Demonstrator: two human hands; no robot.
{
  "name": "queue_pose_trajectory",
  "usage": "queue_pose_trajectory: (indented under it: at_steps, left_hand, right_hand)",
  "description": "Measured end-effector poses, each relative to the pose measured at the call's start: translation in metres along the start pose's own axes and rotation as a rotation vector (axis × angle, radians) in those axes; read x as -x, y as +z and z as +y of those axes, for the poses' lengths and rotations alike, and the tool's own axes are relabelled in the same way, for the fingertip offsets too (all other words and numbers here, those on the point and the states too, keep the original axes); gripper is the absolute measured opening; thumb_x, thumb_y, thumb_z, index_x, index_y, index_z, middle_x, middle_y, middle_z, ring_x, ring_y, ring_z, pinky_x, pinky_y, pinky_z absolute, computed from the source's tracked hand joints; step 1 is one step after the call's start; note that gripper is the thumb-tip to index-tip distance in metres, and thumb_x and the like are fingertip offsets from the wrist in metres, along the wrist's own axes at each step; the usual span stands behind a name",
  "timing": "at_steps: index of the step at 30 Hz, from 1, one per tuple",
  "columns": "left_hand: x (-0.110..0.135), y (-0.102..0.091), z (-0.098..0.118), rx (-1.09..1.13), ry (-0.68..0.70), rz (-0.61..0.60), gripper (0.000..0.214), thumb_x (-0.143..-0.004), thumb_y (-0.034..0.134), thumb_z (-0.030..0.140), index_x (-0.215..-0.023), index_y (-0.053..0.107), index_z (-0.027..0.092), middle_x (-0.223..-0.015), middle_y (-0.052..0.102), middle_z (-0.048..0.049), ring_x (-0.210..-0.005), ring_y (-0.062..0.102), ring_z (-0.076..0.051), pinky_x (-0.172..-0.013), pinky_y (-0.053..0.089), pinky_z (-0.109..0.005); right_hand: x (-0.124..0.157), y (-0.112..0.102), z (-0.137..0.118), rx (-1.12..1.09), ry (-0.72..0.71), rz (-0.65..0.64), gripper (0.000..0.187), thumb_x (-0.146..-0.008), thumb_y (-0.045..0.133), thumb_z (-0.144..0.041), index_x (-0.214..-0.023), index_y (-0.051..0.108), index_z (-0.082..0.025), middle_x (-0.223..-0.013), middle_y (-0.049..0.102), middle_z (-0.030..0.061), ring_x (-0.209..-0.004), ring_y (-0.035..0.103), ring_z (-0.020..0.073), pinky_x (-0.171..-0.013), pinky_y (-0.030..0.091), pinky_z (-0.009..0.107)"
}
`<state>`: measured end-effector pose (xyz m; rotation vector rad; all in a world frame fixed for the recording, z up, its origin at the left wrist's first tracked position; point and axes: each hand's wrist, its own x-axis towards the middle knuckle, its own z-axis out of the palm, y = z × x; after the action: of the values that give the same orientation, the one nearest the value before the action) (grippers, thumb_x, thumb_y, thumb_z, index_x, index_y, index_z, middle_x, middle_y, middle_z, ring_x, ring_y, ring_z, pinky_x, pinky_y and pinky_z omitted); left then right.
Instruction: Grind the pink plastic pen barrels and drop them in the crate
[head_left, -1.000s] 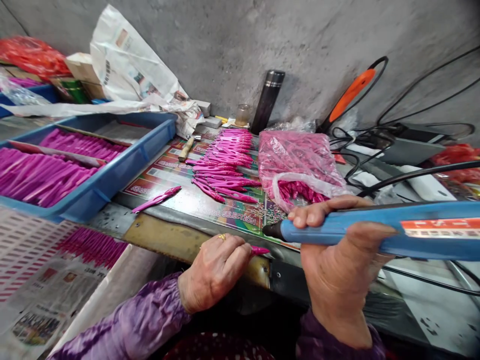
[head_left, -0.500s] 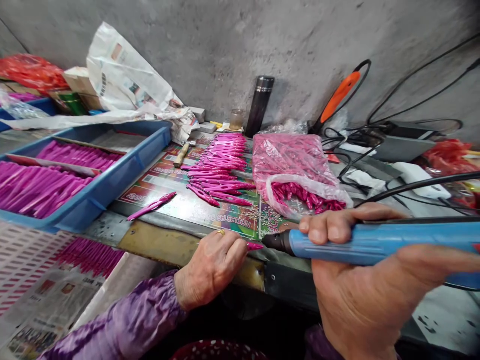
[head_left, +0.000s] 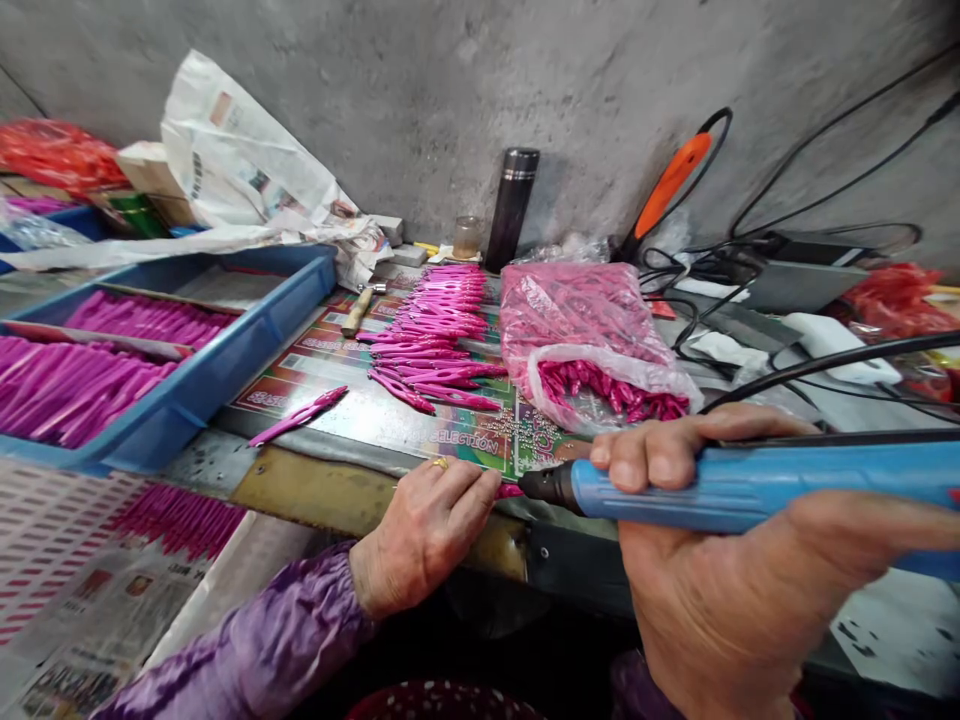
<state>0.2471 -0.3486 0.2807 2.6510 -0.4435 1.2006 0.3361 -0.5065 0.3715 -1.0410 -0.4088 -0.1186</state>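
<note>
My left hand (head_left: 429, 528) rests at the bench's front edge, fingers pinched on a small pink piece (head_left: 510, 491) whose tip pokes out to the right. My right hand (head_left: 720, 570) is wrapped round a blue corded power tool (head_left: 757, 487). The tool's black tip (head_left: 541, 485) touches or nearly touches the pink piece. A purple sleeve covers my left forearm.
A row of pink parts (head_left: 439, 330) lies on a printed mat (head_left: 330, 370). Beside it is a clear bag of pink pieces (head_left: 592, 345). A blue tray (head_left: 225, 345) of magenta strips stands left. A black flask (head_left: 510, 207), an orange-handled tool (head_left: 667, 185) and cables are at the back.
The blue tool's tip has closed the small gap to the pink piece in my left hand. The view has shifted slightly; my left hand has stayed in place.
</note>
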Motion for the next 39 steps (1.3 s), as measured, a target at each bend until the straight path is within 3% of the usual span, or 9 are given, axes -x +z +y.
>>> queue_pose_trajectory:
  at_steps: [18,28,36,39]
  left_hand:
    - [0.001,-0.001,0.000,0.030,-0.064,-0.114,0.022,-0.109,0.041,0.013,-0.109,0.062,0.013,-0.087,0.070,-0.0052,-0.073,0.063,-0.017,-0.067,0.052,-0.029]
    - [0.000,0.002,-0.003,0.079,-0.071,-0.097,0.018,-0.109,0.045,0.016,-0.106,0.063,0.016,-0.087,0.070,-0.0038,-0.072,0.061,-0.016,-0.065,0.047,-0.028]
    - [-0.021,0.000,-0.006,0.046,0.100,-0.309,0.031,-0.110,0.035,0.017,-0.103,0.064,0.016,-0.106,0.071,-0.0095,-0.075,0.063,-0.017,-0.068,0.050,-0.031]
    - [-0.029,0.005,-0.009,0.035,0.171,-0.398,0.025,-0.108,0.042,0.015,-0.095,0.063,0.015,-0.100,0.069,-0.0078,-0.075,0.062,-0.018,-0.068,0.049,-0.031]
  right_hand:
    - [-0.002,-0.003,0.003,0.008,0.000,0.036,0.064,-0.063,0.077,-0.084,-0.077,0.059,-0.024,-0.057,0.052,-0.0072,-0.052,0.050,0.0126,-0.059,0.054,0.033]
    - [-0.002,-0.003,0.003,-0.012,-0.004,0.055,0.064,-0.061,0.078,-0.083,-0.077,0.061,-0.024,-0.055,0.053,-0.0071,-0.052,0.049,0.0133,-0.057,0.053,0.032]
    - [-0.006,-0.001,0.008,0.022,-0.040,0.036,0.063,-0.064,0.077,-0.083,-0.074,0.059,-0.023,-0.052,0.052,-0.0066,-0.050,0.048,0.0131,-0.055,0.050,0.030]
    - [-0.006,-0.003,0.011,0.013,-0.052,0.035,0.061,-0.066,0.077,-0.081,-0.075,0.058,-0.023,-0.054,0.053,-0.0067,-0.050,0.049,0.0131,-0.057,0.051,0.031]
